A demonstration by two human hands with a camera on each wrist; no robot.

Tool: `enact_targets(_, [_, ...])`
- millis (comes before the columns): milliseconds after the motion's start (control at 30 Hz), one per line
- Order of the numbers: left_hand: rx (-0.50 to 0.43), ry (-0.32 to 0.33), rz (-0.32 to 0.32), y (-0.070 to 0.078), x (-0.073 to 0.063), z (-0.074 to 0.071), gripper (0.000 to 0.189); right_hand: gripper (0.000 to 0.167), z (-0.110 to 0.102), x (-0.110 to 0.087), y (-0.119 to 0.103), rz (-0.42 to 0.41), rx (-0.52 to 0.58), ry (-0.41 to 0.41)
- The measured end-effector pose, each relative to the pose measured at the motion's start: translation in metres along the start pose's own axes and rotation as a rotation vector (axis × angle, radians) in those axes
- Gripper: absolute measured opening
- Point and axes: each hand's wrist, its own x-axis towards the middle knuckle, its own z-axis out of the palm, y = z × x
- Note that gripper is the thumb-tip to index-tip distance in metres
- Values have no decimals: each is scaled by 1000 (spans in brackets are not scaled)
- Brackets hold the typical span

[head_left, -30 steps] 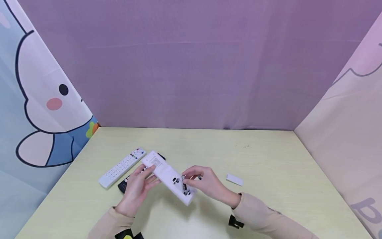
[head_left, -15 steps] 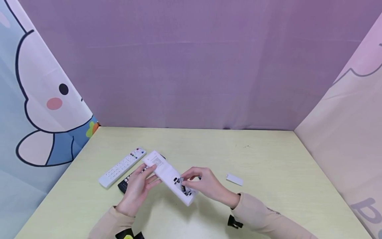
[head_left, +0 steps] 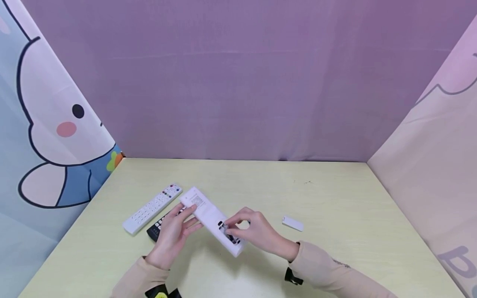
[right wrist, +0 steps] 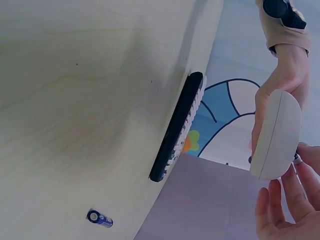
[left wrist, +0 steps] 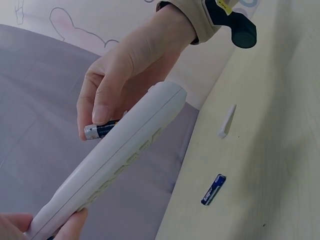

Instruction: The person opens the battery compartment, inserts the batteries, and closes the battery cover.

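A white remote control [head_left: 208, 213] is held off the table by its far end in my left hand [head_left: 172, 236], its back facing up. The battery compartment [head_left: 232, 238] in its near end is uncovered. Right over that compartment, thumb and fingertips of my right hand [head_left: 257, 229] pinch a battery [left wrist: 102, 130]. In the left wrist view the battery's silver end with a plus mark sticks out past the remote's edge. A second, blue battery [left wrist: 213, 189] lies on the table; in the head view my right hand mostly hides it.
The small white battery cover [head_left: 292, 223] lies on the table right of my right hand. Left of my left hand lie a white remote [head_left: 152, 210], buttons up, and a black remote [head_left: 153, 232] partly covered by that hand. A purple cloth wall [head_left: 238, 82] stands behind the table.
My right hand's fingertips have shifted slightly, and the battery now sits lower at the compartment, more covered by the fingers. The held remote has shifted very slightly to the right.
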Motion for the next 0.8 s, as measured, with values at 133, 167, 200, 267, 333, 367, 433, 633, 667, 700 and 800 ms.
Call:
enact_targets(133, [2, 3, 0, 0, 0, 1, 50, 17, 0, 0, 2, -104, -37, -7])
enact_targets(167, [1, 3, -1, 0, 0, 1, 51, 17, 0, -1, 3, -140, -55, -10])
enact_targets(200, [0, 4, -1, 0, 0, 1, 51, 17, 0, -1, 4, -179, -76, -15])
enact_targets(267, [-2, 6, -1, 0, 0, 1, 51, 18, 1, -2, 5, -254, -125, -22])
enact_targets(333, [-6, 7, -1, 0, 0, 1, 51, 21, 1, -3, 7, -307, -171, -30])
enact_targets(367, [-5, 7, -2, 0, 0, 1, 52, 24, 1, -4, 8, -318, -186, -35])
enact_targets(433, [-3, 8, -2, 0, 0, 0, 52, 30, 1, -6, 8, -319, -209, -55])
enact_targets(633, [7, 3, 2, 0, 0, -1, 52, 56, -1, -12, 5, -214, -203, -168])
enact_targets(667, [4, 1, 2, 1, 1, -1, 52, 60, -2, -13, 4, -200, -197, -189])
enact_targets(700, [0, 0, 1, 1, 0, -1, 52, 64, -2, -14, 3, -186, -193, -210])
enact_targets(800, [-13, -4, -4, 1, 0, -1, 52, 75, -1, -15, 2, -150, -200, -274])
